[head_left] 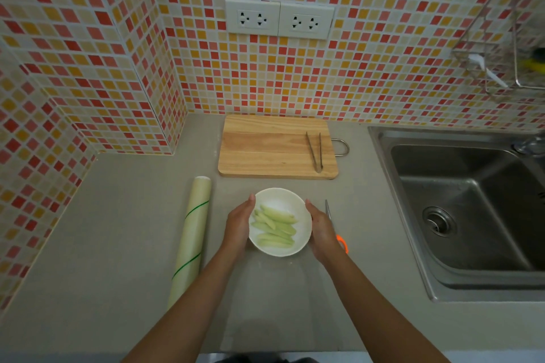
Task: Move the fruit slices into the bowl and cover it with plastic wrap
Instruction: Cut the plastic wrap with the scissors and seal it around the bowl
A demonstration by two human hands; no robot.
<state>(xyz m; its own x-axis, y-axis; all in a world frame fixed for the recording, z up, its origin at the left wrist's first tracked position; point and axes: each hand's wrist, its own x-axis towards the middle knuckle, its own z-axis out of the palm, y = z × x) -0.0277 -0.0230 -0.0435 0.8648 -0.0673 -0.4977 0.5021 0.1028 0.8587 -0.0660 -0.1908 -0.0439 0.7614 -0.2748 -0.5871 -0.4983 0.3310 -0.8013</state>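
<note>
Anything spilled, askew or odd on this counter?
Nothing stands out. The slices lie inside the bowl, nothing is spilled, and the tongs lie on the board.

Soft, even, slightly dim light; faint shadows on the surface [124,244]. Wide-angle bending warps the edges, where detail blurs.
</note>
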